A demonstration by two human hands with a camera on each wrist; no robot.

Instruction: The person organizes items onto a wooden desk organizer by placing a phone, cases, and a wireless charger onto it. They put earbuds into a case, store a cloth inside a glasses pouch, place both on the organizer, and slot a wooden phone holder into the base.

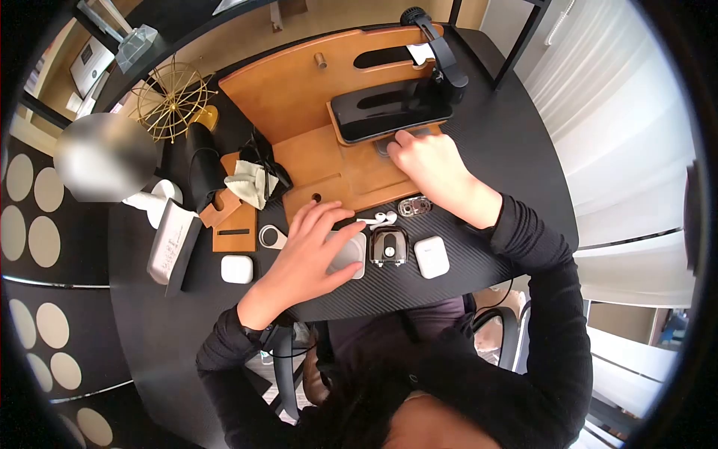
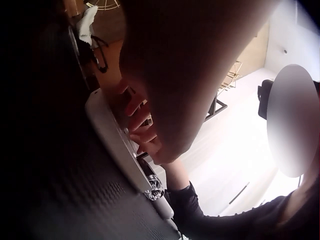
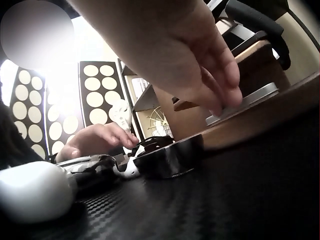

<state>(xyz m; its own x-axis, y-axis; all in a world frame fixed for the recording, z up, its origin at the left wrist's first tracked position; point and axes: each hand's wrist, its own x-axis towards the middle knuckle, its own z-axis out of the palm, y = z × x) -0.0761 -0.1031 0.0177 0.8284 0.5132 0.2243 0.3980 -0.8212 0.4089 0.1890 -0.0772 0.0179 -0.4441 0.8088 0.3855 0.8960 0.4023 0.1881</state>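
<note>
A wooden desk organizer (image 1: 307, 161) fills the back of the black desk, a large black phone (image 1: 389, 108) leaning on its raised ledge. Below the phone, my right hand (image 1: 437, 172) pinches the edge of a flat grey slab (image 3: 255, 100) lying on the organizer's base, hiding part of it. My left hand (image 1: 310, 247) is spread, fingers loosely extended, over a translucent grey case (image 1: 350, 258) near the front edge. Its fingertips reach the organizer's front edge. White earbuds (image 1: 385, 218), a clear-and-black case (image 1: 390, 247) and a white earbud case (image 1: 431, 257) lie between the hands.
Another white case (image 1: 236, 269) and a ring-shaped piece (image 1: 271, 237) lie left. Beyond them are a grey box (image 1: 174, 247), wooden pieces (image 1: 234, 228), a cloth (image 1: 251, 183) and a gold wheel ornament (image 1: 173, 101). Black headphones (image 1: 441, 56) hang at the organizer's right end.
</note>
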